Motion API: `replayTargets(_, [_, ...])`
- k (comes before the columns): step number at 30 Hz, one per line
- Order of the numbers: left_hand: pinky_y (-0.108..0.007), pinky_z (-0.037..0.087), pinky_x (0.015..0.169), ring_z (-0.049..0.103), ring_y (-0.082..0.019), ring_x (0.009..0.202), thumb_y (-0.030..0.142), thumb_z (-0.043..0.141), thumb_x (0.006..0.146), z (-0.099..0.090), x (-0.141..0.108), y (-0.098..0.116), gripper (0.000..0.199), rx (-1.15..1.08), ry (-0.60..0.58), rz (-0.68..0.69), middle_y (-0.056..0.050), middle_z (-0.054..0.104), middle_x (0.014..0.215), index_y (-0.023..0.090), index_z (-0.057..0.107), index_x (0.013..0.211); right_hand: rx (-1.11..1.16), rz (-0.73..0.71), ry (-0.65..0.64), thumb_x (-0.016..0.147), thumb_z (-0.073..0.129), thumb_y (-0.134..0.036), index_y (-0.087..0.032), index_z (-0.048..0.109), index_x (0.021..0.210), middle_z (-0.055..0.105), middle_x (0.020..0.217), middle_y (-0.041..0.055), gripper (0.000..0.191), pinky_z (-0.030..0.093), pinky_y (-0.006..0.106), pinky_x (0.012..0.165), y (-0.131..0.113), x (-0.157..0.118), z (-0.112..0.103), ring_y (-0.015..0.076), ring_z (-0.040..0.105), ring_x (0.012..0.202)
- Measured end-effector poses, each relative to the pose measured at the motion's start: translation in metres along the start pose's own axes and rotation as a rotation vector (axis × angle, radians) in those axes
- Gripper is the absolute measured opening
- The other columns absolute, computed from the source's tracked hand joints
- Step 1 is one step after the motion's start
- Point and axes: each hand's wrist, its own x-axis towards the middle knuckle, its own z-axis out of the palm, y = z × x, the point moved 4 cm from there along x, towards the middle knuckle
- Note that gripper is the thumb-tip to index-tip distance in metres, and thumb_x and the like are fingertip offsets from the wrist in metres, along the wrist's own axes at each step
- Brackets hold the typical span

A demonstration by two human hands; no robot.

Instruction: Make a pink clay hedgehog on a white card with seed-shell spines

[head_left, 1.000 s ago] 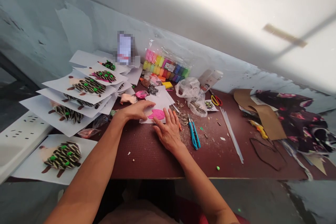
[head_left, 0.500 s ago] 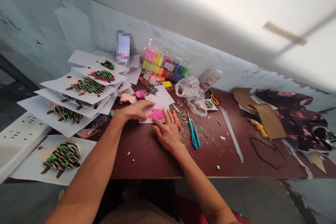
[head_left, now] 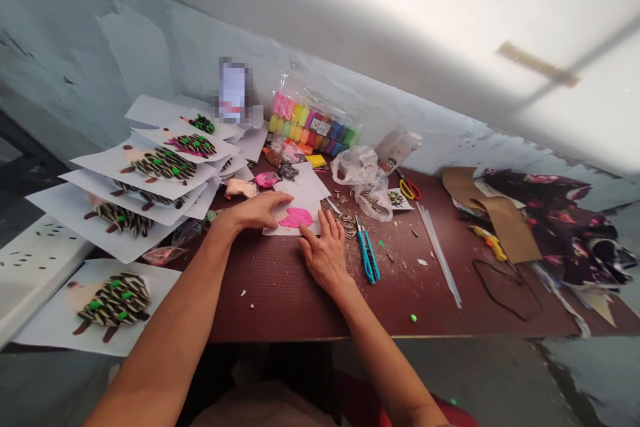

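- Flatly, pink clay [head_left: 296,217] is spread on white paper [head_left: 311,188].
- Its left is flanked by the left hand [head_left: 259,211], loosely open.
- Its right is flanked by the right hand [head_left: 325,252], unclenched.

The left hand [head_left: 260,210] rests at the left edge of a white sheet [head_left: 310,187] that bears a flat pink clay shape [head_left: 296,217]; the right hand [head_left: 326,250] lies at the sheet's right side, fingers spread beside the pink shape. Teal-handled pliers [head_left: 369,253] lie right of that hand, near scattered striped seeds [head_left: 347,223]. Papers with seed-covered hedgehog figures [head_left: 163,163] overlap at the left.
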Motion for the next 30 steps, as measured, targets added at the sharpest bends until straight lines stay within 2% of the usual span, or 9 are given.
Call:
replayTargets(3, [-0.039,0.031,0.122,0.044,-0.029,0.144,0.015,0.06,0.066,0.0,0.0,-0.001,0.081,0.002,0.0,0.001,-0.009,0.05,0.155,0.017,0.047,0.147,-0.002,0.027,-0.009,0.101,0.057,-0.034,-0.033,0.069,0.131,0.04,0.162,0.0085,0.032,0.027,0.052,0.119,0.002,0.001,0.001,0.0311,0.03,0.151])
replayTargets(6, [-0.038,0.031,0.122,0.044,-0.029,0.144,0.016,0.06,0.066,0.0,0.001,0.0,0.081,-0.004,0.001,-0.004,-0.009,0.049,0.155,0.017,0.048,0.146,-0.016,0.075,0.003,0.103,0.053,-0.035,-0.031,0.062,0.139,0.039,0.162,0.0114,0.038,0.028,0.053,0.118,0.005,0.004,0.0,0.031,0.031,0.151])
replayTargets(10, [-0.041,0.031,0.122,0.044,-0.03,0.143,0.015,0.06,0.065,0.0,0.001,0.001,0.083,-0.007,-0.006,-0.012,-0.011,0.049,0.156,0.016,0.048,0.147,-0.034,0.119,-0.037,0.103,0.052,-0.037,-0.031,0.063,0.138,0.042,0.16,0.013,0.037,0.029,0.055,0.117,0.01,0.008,-0.001,0.0329,0.032,0.15])
replayTargets(16, [-0.042,0.031,0.123,0.045,-0.03,0.143,0.016,0.059,0.067,-0.002,0.0,0.003,0.079,-0.025,0.001,0.006,-0.012,0.05,0.155,0.015,0.049,0.145,-0.019,0.109,-0.007,0.103,0.051,-0.04,-0.031,0.061,0.14,0.042,0.16,0.0121,0.039,0.028,0.056,0.117,0.011,0.017,-0.005,0.033,0.031,0.15])
replayTargets(21, [-0.043,0.033,0.122,0.047,-0.031,0.142,0.016,0.06,0.067,-0.001,0.0,0.002,0.078,-0.022,0.015,0.018,-0.012,0.051,0.154,0.016,0.05,0.144,-0.031,0.11,-0.117,0.103,0.051,-0.043,-0.032,0.063,0.138,0.04,0.161,0.0119,0.039,0.026,0.056,0.119,0.009,0.026,-0.006,0.0333,0.03,0.151])
replayTargets(30, [-0.04,0.031,0.123,0.045,-0.03,0.143,0.013,0.059,0.067,-0.003,-0.002,0.006,0.078,-0.035,0.005,-0.016,-0.012,0.051,0.154,0.014,0.05,0.145,-0.018,0.058,-0.155,0.103,0.052,-0.046,-0.03,0.064,0.136,0.036,0.164,0.0132,0.039,0.023,0.056,0.12,0.001,0.033,-0.006,0.0342,0.027,0.153])
